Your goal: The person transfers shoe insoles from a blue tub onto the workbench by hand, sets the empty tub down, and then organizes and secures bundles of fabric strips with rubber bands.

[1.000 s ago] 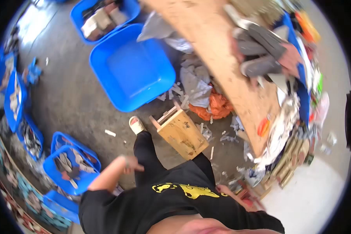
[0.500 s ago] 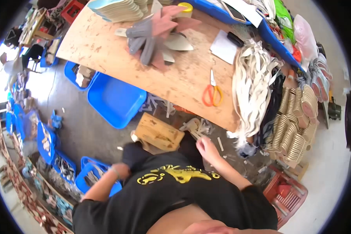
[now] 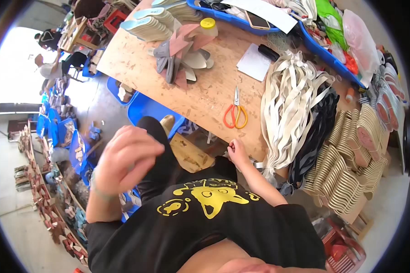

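My left hand (image 3: 128,159) is raised over my left thigh, fingers loosely bent together, with nothing visible in it. My right hand (image 3: 238,152) is by the table's front edge, its fingers curled; whether it holds something small is hidden. On the table (image 3: 187,104), scissors (image 3: 235,113) with red and orange handles lie just beyond that hand, blades pointing away. To its right a thick bundle of cream straps (image 3: 287,104) hangs over the edge beside dark straps (image 3: 316,127). Grey and pink shoe pieces (image 3: 180,59) form a loose pile farther back.
Stacked insoles (image 3: 148,25) and a yellow-lidded jar (image 3: 208,26) stand at the back. White paper (image 3: 254,63) carries a black object (image 3: 269,52). A phone (image 3: 257,20) rests on a blue tray (image 3: 232,18). Below are a wooden stool (image 3: 189,154) and blue bin (image 3: 143,107); bundled soles (image 3: 341,159) stand right.
My left hand has risen from beside my lap to in front of my body. My right hand has moved up to the table edge. The view has shifted, and my left knee is raised.
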A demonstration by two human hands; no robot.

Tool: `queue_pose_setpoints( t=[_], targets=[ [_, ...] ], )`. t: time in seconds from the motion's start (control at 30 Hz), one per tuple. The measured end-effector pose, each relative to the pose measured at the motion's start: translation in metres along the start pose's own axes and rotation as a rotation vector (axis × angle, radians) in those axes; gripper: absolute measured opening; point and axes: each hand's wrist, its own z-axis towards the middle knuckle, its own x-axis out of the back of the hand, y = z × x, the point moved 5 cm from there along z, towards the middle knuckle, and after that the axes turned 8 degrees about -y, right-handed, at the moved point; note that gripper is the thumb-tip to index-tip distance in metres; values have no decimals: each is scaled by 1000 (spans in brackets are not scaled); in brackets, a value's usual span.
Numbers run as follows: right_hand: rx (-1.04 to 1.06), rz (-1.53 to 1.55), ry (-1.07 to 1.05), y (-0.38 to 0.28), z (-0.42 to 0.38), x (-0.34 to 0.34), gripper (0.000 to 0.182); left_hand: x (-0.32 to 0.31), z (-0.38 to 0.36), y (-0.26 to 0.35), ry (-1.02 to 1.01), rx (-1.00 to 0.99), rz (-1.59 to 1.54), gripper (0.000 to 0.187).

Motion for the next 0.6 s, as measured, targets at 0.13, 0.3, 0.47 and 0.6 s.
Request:
queue_pose_setpoints(
  t=[0.13,0.3,0.47,0.6],
  targets=[
    [45,6,-50,9,2,0,16,32,18,86,159,-566,-465,9],
    [41,60,-73,10,1,-1,16,55,50,113,-227,-761,-713,15],
    [26,58,-93,-5,-3,5,15,50,76,110,-513,-651,-701,16],
    [78,-14,-62,-12,-4,5,14,31,75,85,-100,-882,-741,10]
  ],
)
